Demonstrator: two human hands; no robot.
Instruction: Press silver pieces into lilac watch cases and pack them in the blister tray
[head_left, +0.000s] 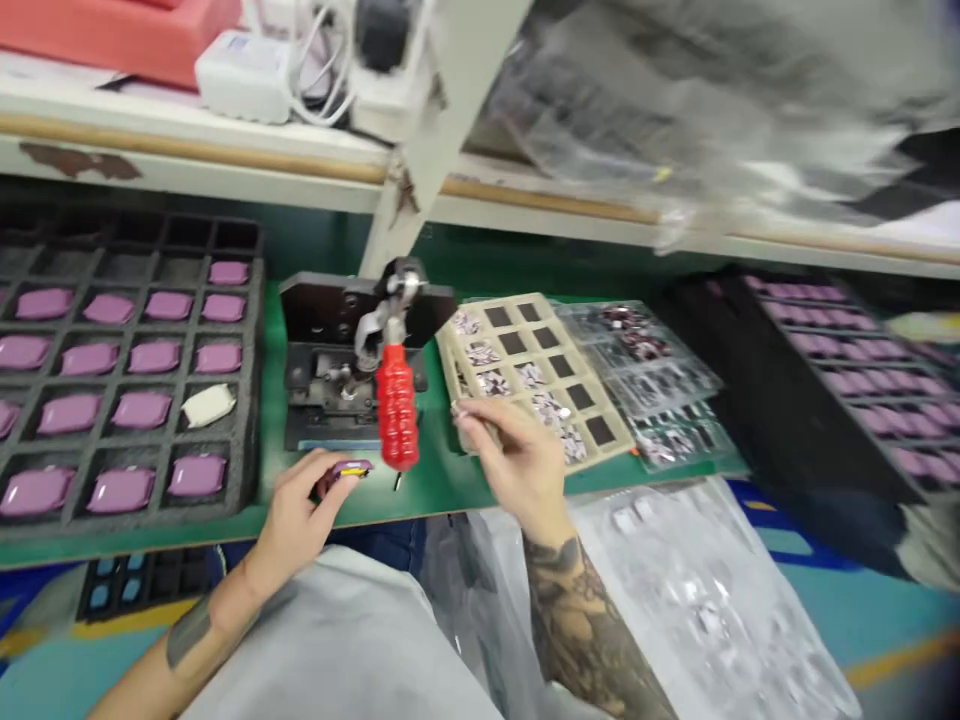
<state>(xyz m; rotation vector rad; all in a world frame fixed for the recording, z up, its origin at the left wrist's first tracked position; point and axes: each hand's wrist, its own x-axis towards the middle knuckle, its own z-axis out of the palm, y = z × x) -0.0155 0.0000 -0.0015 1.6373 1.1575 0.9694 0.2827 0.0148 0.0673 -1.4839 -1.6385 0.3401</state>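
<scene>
Between the thumb and fingers of my left hand (300,515) is a small purple casing (349,468) with a yellow strip along its side. It is held just in front of a black clamp fixture (330,375), whose ribbed red handle (397,410) points down toward me. My right hand (525,465) is pinched closed over the left edge of a beige compartment tray (622,440). Whatever lies at its fingertips is too small and blurred to name. Small shiny pieces sit in some of the tray's compartments; others show dark squares.
On the left stands a black foam tray (251,400) with purple casings and one cream piece (208,405). Clear plastic trays (675,385) overlap at right, beside a tilted black tray (750,400) of purple parts. A shelf (300,170) with cables runs above the green bench (442,490).
</scene>
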